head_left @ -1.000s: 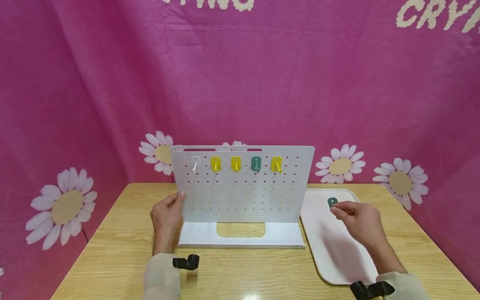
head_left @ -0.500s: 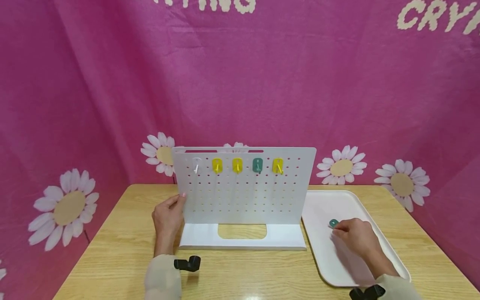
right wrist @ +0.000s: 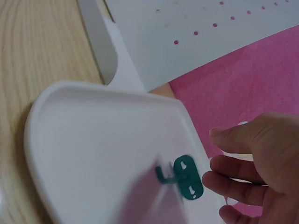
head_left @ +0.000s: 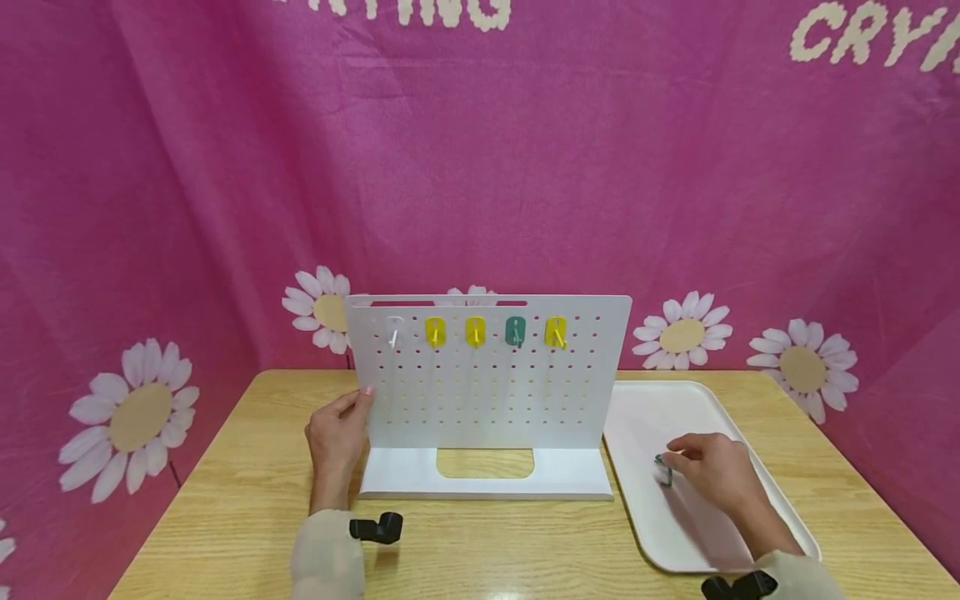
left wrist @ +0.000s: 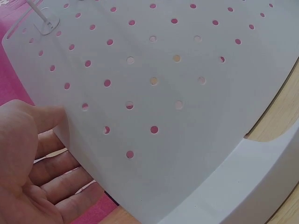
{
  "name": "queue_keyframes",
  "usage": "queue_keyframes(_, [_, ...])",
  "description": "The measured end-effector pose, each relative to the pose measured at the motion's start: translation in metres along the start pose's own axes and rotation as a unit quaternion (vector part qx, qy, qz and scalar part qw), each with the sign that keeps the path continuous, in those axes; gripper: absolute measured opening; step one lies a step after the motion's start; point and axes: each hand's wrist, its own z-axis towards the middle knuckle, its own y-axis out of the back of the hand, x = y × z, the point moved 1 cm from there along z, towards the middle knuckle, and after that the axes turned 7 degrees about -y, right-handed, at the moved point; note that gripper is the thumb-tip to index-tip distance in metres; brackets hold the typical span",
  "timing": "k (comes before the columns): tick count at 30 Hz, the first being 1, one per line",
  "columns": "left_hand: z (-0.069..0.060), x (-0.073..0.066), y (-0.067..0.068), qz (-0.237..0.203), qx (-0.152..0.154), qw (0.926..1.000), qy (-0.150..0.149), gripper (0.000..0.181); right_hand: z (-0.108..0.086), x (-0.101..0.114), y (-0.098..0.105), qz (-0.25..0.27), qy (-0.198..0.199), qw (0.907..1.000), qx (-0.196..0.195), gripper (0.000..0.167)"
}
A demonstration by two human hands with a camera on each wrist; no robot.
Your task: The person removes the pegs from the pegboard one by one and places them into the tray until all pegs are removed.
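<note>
A white pegboard stands upright with one clear, one green and several yellow hooks in a row near its top. My left hand pinches its left edge, thumb on the front face and fingers behind. Over the white tray is my right hand. A loose green hook is at its fingertips, low over or on the tray, its arm pointing away from the hand. In the right wrist view the thumb is apart from the hook and the fingers are parted; whether a fingertip touches the plate is unclear.
The tray lies on the wooden table, close against the right side of the pegboard base. A pink cloth with daisies hangs behind the table and along its left side.
My right hand came down and toward me over the tray with the green hook, then its fingers parted from it; the hook has turned. My left hand stays on the pegboard edge.
</note>
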Motion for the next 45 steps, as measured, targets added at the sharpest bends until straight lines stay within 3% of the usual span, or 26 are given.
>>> queue_keyframes(12, [-0.001,0.001,0.000,-0.007,0.013,0.9999,0.004,0.056,0.012,0.050,0.019,0.111,0.027,0.9931,-0.029,0.025])
queue_keyframes(23, [-0.001,0.000,0.001,-0.005,0.017,0.9998,0.009,0.057,0.032,0.107,0.032,0.213,0.073,0.9743,0.011,0.030])
queue_keyframes(32, [0.000,0.000,0.001,-0.004,0.012,0.9999,0.010,0.055,0.052,0.141,0.034,0.234,0.110,0.9659,0.017,0.031])
queue_keyframes(45, [0.001,0.002,0.001,0.000,0.009,0.9999,0.006,0.054,0.068,0.162,0.026,0.250,0.086,0.9638,0.038,0.026])
